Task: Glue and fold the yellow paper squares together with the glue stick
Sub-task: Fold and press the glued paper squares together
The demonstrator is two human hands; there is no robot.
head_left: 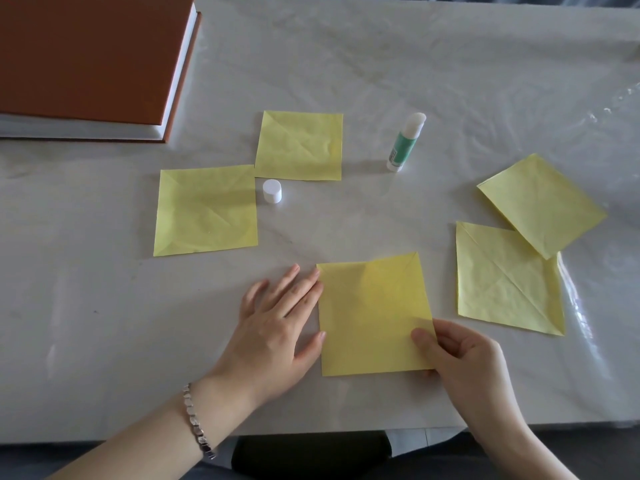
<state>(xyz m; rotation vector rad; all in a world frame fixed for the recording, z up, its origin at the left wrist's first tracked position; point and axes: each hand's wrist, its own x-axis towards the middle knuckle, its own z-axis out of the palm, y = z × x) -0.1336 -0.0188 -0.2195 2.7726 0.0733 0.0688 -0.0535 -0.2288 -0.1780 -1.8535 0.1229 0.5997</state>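
A yellow paper square [372, 313] lies near the table's front edge. My right hand [460, 362] pinches its lower right corner, thumb on top. Flat on the table, my left hand [273, 327] has its fingers spread and touches the square's left edge. Four more yellow squares lie around: one at left [206, 209], one behind it [299, 145], and two overlapping at right [540, 204] [502, 282]. The glue stick [405, 142] stands upright and uncapped behind the middle. Its white cap [272, 191] stands between the two left squares.
A large brown-covered book [86, 60] lies at the back left. The table [381, 64] is covered with a glossy, wrinkled clear sheet. The table's front edge runs just below my wrists.
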